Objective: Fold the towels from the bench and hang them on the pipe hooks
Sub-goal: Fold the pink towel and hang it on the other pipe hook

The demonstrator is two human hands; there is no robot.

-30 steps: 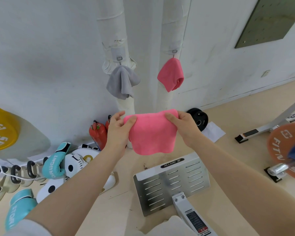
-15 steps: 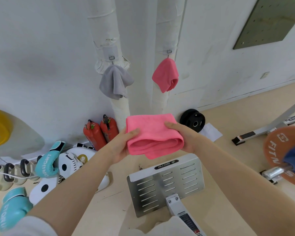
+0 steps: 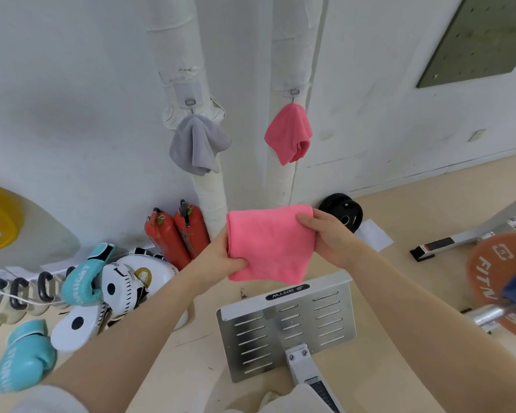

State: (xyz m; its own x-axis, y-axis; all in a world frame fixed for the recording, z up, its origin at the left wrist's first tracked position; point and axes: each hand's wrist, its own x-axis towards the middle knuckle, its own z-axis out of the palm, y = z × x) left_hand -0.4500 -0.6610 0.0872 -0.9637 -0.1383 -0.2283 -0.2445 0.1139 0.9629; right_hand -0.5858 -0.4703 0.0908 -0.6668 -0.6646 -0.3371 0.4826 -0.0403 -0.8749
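I hold a folded pink towel [image 3: 270, 244] in front of me, roughly square. My left hand [image 3: 221, 257] pinches its lower left edge and my right hand [image 3: 325, 234] grips its upper right corner. Behind it stand two white wrapped pipes. A grey towel [image 3: 197, 144] hangs from the hook [image 3: 189, 101] on the left pipe [image 3: 176, 40]. Another pink towel [image 3: 289, 134] hangs from the hook [image 3: 293, 91] on the right pipe [image 3: 295, 40].
Two red fire extinguishers [image 3: 176, 234] stand at the pipe base. Teal boxing gloves [image 3: 84, 278] and white pads [image 3: 122, 281] lie on the floor at left. A metal footplate [image 3: 286, 326] sits below my hands, a black weight plate [image 3: 341, 210] by the wall, an orange barbell plate [image 3: 501, 281] at right.
The pink towel, held spread a second ago, has been folded over into a smaller square. My left hand has shifted to its lower left edge. The view dropped slightly.
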